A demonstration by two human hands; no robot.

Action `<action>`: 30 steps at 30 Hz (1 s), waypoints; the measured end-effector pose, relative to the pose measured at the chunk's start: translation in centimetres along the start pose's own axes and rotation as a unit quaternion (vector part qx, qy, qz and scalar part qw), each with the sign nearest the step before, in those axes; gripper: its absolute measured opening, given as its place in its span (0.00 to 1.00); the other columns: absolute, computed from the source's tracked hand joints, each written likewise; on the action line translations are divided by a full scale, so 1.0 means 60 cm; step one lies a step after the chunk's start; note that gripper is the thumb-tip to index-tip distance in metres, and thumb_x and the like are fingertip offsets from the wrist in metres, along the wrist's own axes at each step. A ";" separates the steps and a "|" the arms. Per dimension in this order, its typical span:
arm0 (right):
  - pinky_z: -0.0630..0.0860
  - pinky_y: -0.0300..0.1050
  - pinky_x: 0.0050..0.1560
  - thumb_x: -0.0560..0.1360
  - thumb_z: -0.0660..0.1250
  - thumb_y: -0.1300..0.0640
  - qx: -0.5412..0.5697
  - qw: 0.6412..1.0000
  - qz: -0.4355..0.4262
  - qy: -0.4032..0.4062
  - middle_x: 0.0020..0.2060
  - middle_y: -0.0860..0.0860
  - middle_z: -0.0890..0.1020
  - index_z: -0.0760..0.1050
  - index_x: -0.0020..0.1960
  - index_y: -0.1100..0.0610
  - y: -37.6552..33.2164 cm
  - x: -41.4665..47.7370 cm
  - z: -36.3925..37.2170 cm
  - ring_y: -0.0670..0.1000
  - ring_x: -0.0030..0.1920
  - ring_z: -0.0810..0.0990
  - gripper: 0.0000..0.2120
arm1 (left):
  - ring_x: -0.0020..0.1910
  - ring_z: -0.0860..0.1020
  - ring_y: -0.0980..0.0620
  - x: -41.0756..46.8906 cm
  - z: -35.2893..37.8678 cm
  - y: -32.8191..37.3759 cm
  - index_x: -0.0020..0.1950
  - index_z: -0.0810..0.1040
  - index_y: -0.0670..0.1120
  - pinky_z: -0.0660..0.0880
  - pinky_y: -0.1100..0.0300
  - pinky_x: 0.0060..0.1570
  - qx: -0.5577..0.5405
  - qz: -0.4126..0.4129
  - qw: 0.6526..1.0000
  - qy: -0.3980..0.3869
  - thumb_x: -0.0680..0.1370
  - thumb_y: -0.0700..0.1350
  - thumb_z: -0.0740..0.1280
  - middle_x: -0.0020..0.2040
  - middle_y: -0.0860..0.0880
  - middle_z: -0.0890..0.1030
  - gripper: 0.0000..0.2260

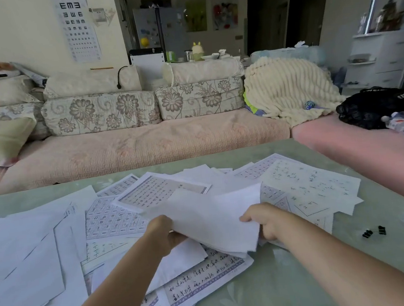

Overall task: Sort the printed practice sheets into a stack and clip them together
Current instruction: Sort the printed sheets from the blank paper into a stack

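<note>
The thin stack (215, 218) I hold above the scattered sheets (108, 220) looks light, limp and slippery, so I pinch its near edge, my left hand (164, 234) and right hand (264, 222) each curled round a corner; the black clips (373, 232) lie apart on the tabletop (309, 278).

Plain white on the held sheets (210, 216). Below the left hand (163, 234), purple-bordered page (204, 279) with black handwriting. Right of the right hand (265, 223), black binder clips (373, 232) on pale green, leaf-patterned table (261, 301).
</note>
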State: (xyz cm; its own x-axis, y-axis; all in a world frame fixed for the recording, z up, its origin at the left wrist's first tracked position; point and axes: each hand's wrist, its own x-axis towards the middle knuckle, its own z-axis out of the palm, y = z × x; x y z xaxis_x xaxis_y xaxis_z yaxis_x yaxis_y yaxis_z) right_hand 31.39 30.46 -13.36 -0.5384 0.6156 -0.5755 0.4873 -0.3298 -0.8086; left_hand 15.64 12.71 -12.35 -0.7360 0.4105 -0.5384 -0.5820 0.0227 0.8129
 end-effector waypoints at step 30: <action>0.76 0.47 0.44 0.72 0.64 0.64 -0.019 0.955 -0.209 0.211 0.55 0.54 0.78 0.66 0.67 0.56 -0.016 -0.011 -0.121 0.56 0.52 0.79 0.24 | 0.45 0.76 0.47 -0.023 0.061 0.045 0.57 0.72 0.47 0.73 0.53 0.41 0.382 0.440 0.813 0.001 0.78 0.42 0.63 0.46 0.50 0.77 0.08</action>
State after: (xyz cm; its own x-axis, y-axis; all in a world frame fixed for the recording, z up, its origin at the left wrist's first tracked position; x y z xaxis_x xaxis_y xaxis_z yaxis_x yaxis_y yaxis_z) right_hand 36.29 35.57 -11.29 -0.3705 0.9239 -0.0957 0.3198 0.0301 -0.9470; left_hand 16.35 15.55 -8.63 -0.7516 0.5729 0.3270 0.5543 0.2798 0.7838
